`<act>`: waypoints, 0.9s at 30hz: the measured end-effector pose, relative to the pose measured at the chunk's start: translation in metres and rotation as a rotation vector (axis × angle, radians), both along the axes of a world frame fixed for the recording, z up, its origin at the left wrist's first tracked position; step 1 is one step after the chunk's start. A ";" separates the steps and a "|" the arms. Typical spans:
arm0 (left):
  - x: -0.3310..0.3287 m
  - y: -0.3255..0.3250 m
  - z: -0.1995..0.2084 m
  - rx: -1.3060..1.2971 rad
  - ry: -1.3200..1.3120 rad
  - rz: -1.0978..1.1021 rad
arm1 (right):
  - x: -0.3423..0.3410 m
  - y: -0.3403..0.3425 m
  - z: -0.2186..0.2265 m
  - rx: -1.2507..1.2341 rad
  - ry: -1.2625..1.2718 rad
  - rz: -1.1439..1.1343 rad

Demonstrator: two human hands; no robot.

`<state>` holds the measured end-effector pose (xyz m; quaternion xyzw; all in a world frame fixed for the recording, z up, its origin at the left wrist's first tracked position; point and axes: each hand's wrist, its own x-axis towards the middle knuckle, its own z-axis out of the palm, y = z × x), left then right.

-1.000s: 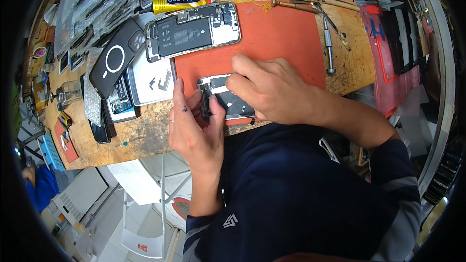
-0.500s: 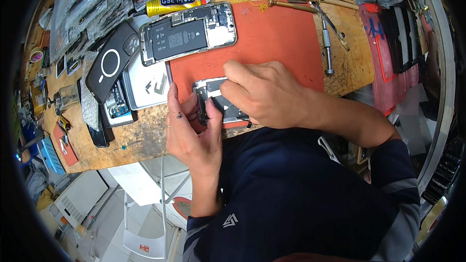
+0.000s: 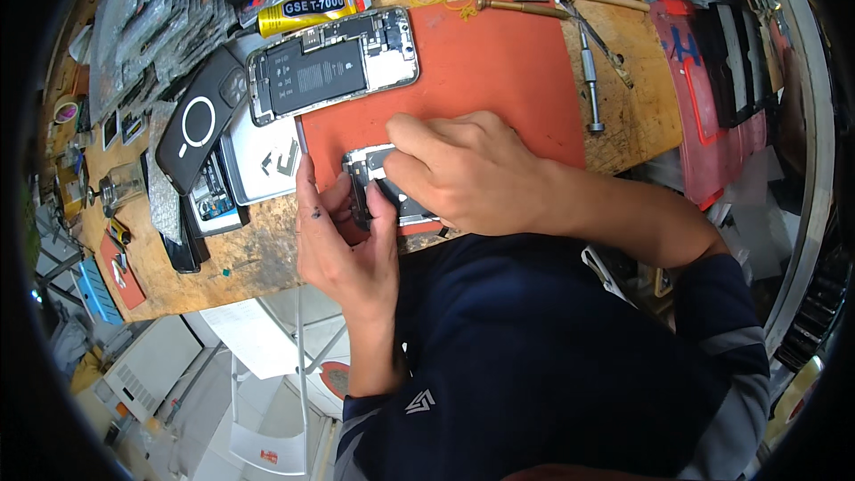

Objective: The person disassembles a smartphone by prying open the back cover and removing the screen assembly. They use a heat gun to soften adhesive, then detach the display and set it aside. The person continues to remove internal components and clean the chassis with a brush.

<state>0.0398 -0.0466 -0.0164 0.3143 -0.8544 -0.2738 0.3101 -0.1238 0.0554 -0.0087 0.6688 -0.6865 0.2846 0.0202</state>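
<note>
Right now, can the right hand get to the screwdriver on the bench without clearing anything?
Probably yes. The screwdriver lies in the open beside the orange mat, with nothing between it and the right hand. That hand is on the small phone part, though.

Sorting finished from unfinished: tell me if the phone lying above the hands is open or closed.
Open. The phone lies on the orange mat with its battery and boards exposed.

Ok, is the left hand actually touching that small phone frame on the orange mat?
Touching. The head view shows the left hand with its fingers curled against the edge of the small phone frame on the orange mat.
</note>
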 end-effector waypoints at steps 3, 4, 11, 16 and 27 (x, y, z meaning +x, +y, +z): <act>-0.001 0.000 0.003 0.042 -0.010 0.010 | -0.001 0.000 0.007 0.014 0.000 0.010; -0.002 0.001 0.004 0.055 -0.022 0.016 | -0.002 0.004 0.013 0.025 -0.001 0.021; -0.005 0.009 0.002 -0.004 -0.025 -0.009 | -0.021 0.049 0.031 0.094 -0.016 -0.099; 0.001 0.004 0.004 0.098 -0.025 -0.028 | -0.043 0.074 0.035 -0.078 -0.005 -0.351; -0.010 -0.004 0.014 -0.121 -0.099 -0.227 | 0.031 0.080 0.044 0.196 -0.118 -0.218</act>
